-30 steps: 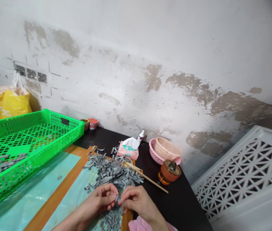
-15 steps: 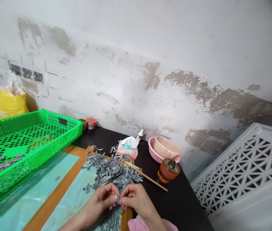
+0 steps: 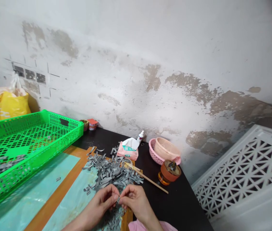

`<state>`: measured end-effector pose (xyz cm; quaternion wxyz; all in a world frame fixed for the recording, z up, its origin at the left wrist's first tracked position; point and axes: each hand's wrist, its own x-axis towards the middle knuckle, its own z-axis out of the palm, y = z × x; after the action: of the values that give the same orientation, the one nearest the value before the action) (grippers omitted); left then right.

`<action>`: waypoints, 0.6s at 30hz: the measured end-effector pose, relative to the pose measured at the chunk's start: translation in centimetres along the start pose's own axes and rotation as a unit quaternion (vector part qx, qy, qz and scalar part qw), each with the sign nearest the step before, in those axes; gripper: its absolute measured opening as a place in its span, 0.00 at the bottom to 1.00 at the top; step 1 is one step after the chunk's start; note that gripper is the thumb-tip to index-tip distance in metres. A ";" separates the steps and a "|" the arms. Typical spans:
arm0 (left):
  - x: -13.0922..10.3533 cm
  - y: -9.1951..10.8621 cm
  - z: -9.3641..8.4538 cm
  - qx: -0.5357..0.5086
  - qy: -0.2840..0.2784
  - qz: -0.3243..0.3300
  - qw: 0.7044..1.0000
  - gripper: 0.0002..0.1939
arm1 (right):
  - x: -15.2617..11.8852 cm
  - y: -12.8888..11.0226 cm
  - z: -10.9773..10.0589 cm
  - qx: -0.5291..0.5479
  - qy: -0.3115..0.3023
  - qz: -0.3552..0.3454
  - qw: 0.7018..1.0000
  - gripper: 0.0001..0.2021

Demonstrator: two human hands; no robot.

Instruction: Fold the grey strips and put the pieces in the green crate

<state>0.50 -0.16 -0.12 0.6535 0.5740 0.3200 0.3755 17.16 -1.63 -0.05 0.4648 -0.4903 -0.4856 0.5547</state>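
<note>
"Wall (image 3: 126, 48) behind, table (image 3: 172, 208) below, crate (image 3: 42, 156) to the left. What are you holding?"

"Just this side of the pile (image 3: 114, 173), my left hand (image 3: 102, 199) and right hand (image 3: 137, 201) pinch one strip (image 3: 118, 199), fingertips narrow. Probably light, bendy, easily dropped; I'd take its ends."

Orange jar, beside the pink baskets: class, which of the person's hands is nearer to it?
Right. The right hand is to the left of the orange jar and closer to the person; the left hand is farther left still.
</note>
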 end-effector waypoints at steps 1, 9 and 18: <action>0.0 0.0 0.1 -0.001 0.003 0.000 1.000 0.23 | 0.0 0.1 0.1 0.003 0.004 -0.006 1.000 0.15; 0.5 -0.1 -0.6 -0.073 0.025 -0.030 0.997 0.23 | -0.3 -0.4 -0.1 -0.082 -0.030 -0.158 0.984 0.07; 0.7 -0.2 -1.1 -0.189 0.042 -0.016 0.981 0.19 | -0.5 -0.9 0.1 0.068 -0.040 -0.132 0.988 0.09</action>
<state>-0.04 1.04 -0.41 0.7421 0.4186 0.2793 0.4428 17.18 -2.04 0.93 0.5467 -0.3667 -0.5254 0.5391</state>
